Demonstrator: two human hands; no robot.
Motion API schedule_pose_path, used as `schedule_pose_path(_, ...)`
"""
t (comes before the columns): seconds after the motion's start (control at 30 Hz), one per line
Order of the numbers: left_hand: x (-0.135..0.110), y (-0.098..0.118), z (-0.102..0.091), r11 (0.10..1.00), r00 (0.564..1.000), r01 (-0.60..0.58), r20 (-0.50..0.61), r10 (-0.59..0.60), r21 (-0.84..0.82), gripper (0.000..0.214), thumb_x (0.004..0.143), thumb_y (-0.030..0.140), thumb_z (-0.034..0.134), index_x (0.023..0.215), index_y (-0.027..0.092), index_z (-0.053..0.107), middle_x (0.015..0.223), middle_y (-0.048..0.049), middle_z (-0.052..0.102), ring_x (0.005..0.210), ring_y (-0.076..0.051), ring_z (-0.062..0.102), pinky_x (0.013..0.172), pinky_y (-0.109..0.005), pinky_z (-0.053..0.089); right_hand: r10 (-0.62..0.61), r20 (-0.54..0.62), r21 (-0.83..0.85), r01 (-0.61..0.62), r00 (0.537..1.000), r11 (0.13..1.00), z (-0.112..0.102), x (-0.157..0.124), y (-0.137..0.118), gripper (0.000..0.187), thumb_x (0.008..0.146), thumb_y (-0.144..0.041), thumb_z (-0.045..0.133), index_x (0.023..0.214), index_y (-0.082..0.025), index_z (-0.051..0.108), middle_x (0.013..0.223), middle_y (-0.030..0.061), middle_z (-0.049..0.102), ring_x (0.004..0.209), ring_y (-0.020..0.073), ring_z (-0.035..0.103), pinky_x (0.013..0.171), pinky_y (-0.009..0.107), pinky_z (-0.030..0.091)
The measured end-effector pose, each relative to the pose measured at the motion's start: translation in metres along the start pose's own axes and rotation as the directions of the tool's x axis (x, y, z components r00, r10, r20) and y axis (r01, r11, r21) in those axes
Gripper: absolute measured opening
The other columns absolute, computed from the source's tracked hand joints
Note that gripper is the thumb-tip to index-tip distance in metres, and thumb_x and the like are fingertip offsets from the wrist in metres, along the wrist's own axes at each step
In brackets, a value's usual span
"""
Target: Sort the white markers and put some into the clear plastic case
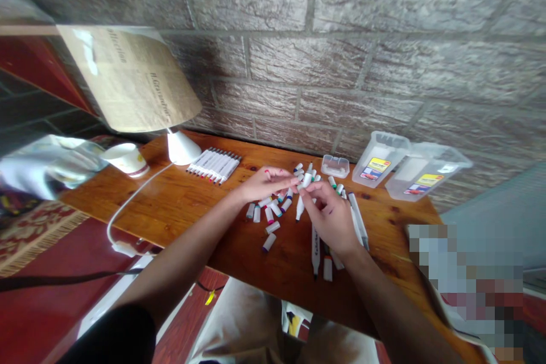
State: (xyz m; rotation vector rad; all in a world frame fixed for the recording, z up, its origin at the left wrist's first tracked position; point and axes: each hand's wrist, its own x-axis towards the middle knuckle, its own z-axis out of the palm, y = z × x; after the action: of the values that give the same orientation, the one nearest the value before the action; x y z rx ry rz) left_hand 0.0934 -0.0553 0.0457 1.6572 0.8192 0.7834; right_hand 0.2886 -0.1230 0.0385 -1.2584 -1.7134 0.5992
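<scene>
Over the wooden table, my left hand (pixel 268 183) and my right hand (pixel 330 217) meet at their fingertips. Between them is a white marker (pixel 301 205) with bare dark tips; my right thumb and fingers pinch it near its middle. The left fingers are pressed together right beside it, and whatever small piece they hold is hidden. Loose marker caps (pixel 272 227) with coloured ends lie scattered below and around both hands. Under my right hand lies another uncapped marker (pixel 315 250), with a cap (pixel 327 268) next to it.
A row of capped markers (pixel 215 165) lies left of the hands, near a lamp (pixel 181 148) and a paper cup (pixel 125 159). Two clear plastic containers (pixel 416 182) and a small clear box (pixel 335 166) stand by the brick wall. A white cord (pixel 123 205) crosses the table's left side.
</scene>
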Motion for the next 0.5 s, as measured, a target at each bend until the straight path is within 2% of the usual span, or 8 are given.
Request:
schedule_pose_path(0.13, 0.0, 0.0, 0.005, 0.996, 0.998, 0.039, 0.047, -0.035, -0.086, 0.046, 0.074, 0.058, 0.079, 0.089, 0.015, 0.076, 0.073, -0.0018, 0.069, 0.061, -0.01, 0.058, 0.057, -0.022, 0.045, -0.014, 0.04, 0.006, 0.014, 0.999, 1.0, 0.003, -0.003, 0.001, 0.024, 0.097, -0.045, 0.056, 0.094, -0.023, 0.062, 0.085, 0.0022, 0.075, 0.063, 0.0138, 0.062, 0.06, 0.024, 0.044)
schedule_pose_path(0.27, 0.0, 0.001, 0.008, 0.982, 0.995, 0.102, 0.039, -0.097, -0.161, 0.047, 0.066, 0.055, 0.085, 0.087, 0.015, 0.074, 0.074, -0.0007, 0.068, 0.06, -0.009, 0.058, 0.055, -0.02, 0.044, -0.019, 0.081, 0.062, 0.014, 0.997, 0.998, 0.008, -0.005, 0.003, 0.023, 0.095, -0.046, 0.058, 0.093, -0.023, 0.063, 0.077, -0.001, 0.07, 0.058, 0.012, 0.056, 0.058, 0.023, 0.042)
schedule_pose_path(0.37, 0.001, 0.0, 0.007, 0.976, 0.995, 0.099, 0.02, -0.097, -0.193, 0.043, 0.067, 0.052, 0.085, 0.083, 0.015, 0.072, 0.069, 0.0003, 0.065, 0.059, -0.008, 0.056, 0.054, -0.02, 0.043, 0.009, 0.085, 0.247, -0.03, 0.996, 0.969, 0.01, -0.003, 0.001, 0.023, 0.091, -0.046, 0.065, 0.092, -0.022, 0.064, 0.075, -0.0015, 0.067, 0.056, 0.0105, 0.05, 0.055, 0.023, 0.039)
schedule_pose_path(0.43, 0.002, -0.001, 0.003, 0.968, 0.996, 0.067, -0.048, -0.081, -0.241, 0.04, 0.069, 0.05, 0.084, 0.08, 0.014, 0.07, 0.066, 0.0, 0.063, 0.056, -0.008, 0.054, 0.054, -0.02, 0.042, 0.114, 0.099, 0.493, -0.148, 0.989, 0.857, 0.005, 0.003, 0.0, 0.026, 0.087, -0.048, 0.068, 0.089, -0.022, 0.064, 0.076, -0.001, 0.066, 0.05, 0.0088, 0.042, 0.048, 0.023, 0.034)
schedule_pose_path(0.5, 0.003, -0.002, -0.002, 0.955, 0.987, 0.044, -0.138, -0.088, -0.294, 0.039, 0.07, 0.05, 0.081, 0.078, 0.014, 0.069, 0.067, -0.0024, 0.065, 0.055, -0.009, 0.053, 0.053, -0.022, 0.042, 0.229, 0.171, 0.735, -0.279, 0.958, 0.618, -0.005, 0.01, -0.001, 0.028, 0.086, -0.05, 0.065, 0.084, -0.023, 0.062, 0.07, -0.0028, 0.061, 0.043, 0.0076, 0.027, 0.04, 0.023, 0.023)
